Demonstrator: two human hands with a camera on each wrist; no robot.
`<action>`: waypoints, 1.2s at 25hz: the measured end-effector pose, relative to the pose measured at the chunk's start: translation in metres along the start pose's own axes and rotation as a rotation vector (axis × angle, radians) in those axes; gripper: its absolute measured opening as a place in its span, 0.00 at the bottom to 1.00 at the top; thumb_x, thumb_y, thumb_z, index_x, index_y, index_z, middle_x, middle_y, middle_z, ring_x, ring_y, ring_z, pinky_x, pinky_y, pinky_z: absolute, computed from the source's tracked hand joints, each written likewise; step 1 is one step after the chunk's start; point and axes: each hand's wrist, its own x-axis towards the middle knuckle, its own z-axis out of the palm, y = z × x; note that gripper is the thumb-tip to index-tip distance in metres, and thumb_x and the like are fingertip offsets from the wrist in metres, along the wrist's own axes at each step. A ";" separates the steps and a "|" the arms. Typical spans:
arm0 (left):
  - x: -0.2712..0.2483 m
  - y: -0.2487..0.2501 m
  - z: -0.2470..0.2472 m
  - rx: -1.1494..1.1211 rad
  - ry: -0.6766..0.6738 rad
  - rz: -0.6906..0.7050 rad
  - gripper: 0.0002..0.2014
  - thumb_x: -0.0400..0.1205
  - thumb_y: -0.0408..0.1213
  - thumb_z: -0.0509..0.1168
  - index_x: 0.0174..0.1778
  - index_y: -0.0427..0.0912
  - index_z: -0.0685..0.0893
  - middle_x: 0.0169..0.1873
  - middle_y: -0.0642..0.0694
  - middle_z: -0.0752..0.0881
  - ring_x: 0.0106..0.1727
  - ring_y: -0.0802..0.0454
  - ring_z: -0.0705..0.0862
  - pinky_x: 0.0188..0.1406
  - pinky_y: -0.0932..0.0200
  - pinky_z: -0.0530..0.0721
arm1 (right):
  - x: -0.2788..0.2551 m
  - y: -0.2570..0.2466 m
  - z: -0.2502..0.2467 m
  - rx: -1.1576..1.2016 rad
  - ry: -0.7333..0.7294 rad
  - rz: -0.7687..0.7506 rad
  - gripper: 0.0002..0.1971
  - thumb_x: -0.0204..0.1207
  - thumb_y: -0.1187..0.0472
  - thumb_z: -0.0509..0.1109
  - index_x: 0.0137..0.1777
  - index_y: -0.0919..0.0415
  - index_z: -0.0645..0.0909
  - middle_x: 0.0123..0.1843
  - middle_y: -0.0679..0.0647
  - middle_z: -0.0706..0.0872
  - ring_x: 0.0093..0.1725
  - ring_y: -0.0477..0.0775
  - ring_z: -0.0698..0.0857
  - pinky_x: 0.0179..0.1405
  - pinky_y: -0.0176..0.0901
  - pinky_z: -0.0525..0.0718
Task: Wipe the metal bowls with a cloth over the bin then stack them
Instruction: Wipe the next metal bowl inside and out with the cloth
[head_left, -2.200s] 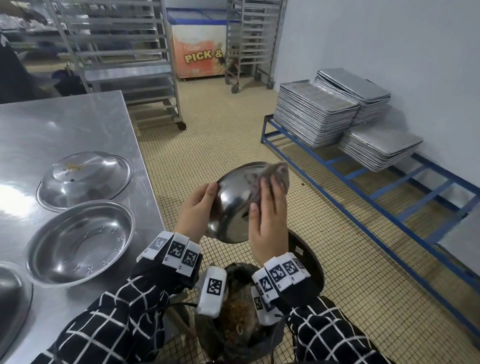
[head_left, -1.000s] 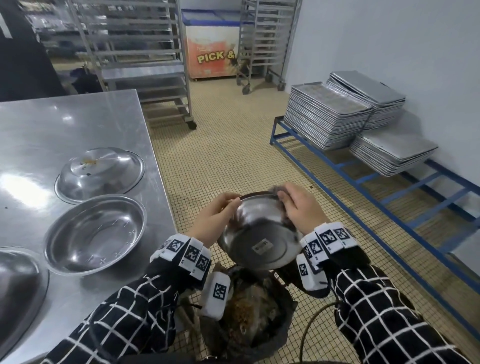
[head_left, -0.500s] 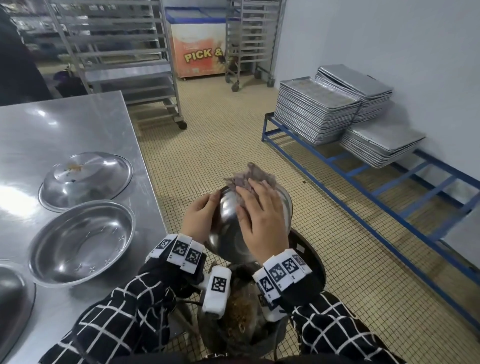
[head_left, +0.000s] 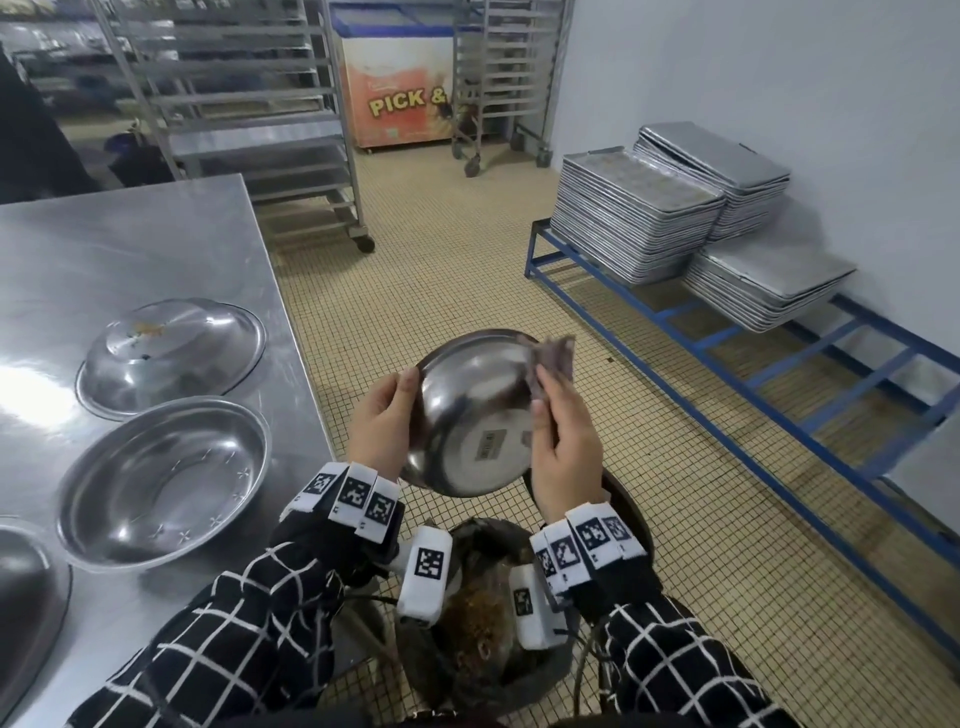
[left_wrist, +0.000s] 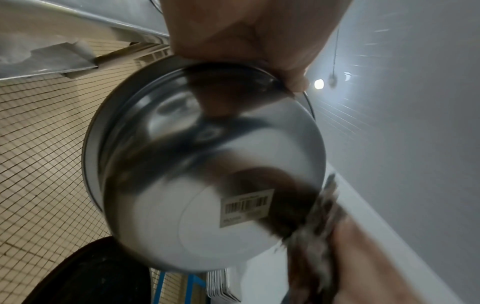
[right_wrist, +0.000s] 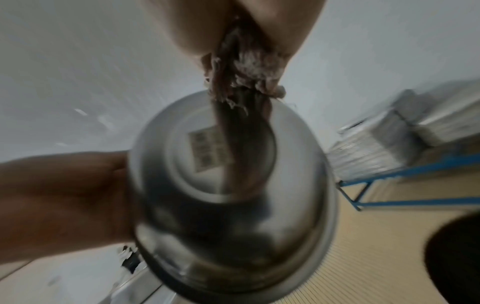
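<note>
A small metal bowl (head_left: 470, 410) (left_wrist: 207, 164) (right_wrist: 233, 195) hangs tilted above the black bin (head_left: 488, 623), its underside with a barcode label (head_left: 488, 447) facing me. My left hand (head_left: 384, 421) grips its left rim. My right hand (head_left: 563, 441) presses a greyish-brown cloth (head_left: 553, 358) (right_wrist: 244, 67) (left_wrist: 317, 236) against the bowl's right side and rim. On the steel table (head_left: 130, 244) lie an upturned bowl (head_left: 171, 353), an upright bowl (head_left: 163, 480) and part of a third bowl (head_left: 26, 597) at the left edge.
The bin holds brown food waste (head_left: 478, 623), and a dark round lid (head_left: 623, 514) lies by it. A blue rack (head_left: 727, 358) with stacked metal trays (head_left: 634, 213) runs along the right wall. Wheeled tray racks (head_left: 249, 104) and a freezer (head_left: 400, 88) stand behind.
The bowl has been turned so its labelled underside faces me. My right hand with the cloth has slid from the top of the bowl to its right rim.
</note>
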 end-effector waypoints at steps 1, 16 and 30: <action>-0.001 0.001 0.003 0.017 -0.023 0.016 0.13 0.86 0.50 0.59 0.41 0.50 0.84 0.39 0.46 0.87 0.42 0.49 0.85 0.47 0.52 0.84 | 0.000 -0.009 0.007 -0.054 -0.052 -0.101 0.19 0.85 0.55 0.57 0.74 0.55 0.73 0.76 0.51 0.74 0.76 0.49 0.70 0.73 0.36 0.69; 0.001 -0.010 -0.015 -0.052 -0.081 0.021 0.17 0.85 0.51 0.58 0.44 0.41 0.83 0.40 0.43 0.84 0.44 0.44 0.81 0.52 0.45 0.81 | 0.002 0.038 -0.002 0.484 0.082 0.826 0.19 0.76 0.35 0.58 0.59 0.43 0.79 0.37 0.44 0.81 0.30 0.46 0.77 0.26 0.37 0.74; -0.018 -0.011 -0.008 0.282 -0.351 0.164 0.09 0.82 0.47 0.65 0.57 0.54 0.83 0.49 0.56 0.87 0.52 0.60 0.85 0.50 0.64 0.83 | 0.038 -0.014 -0.039 -0.163 -0.488 0.106 0.10 0.85 0.57 0.56 0.54 0.59 0.77 0.40 0.46 0.79 0.39 0.45 0.79 0.34 0.27 0.76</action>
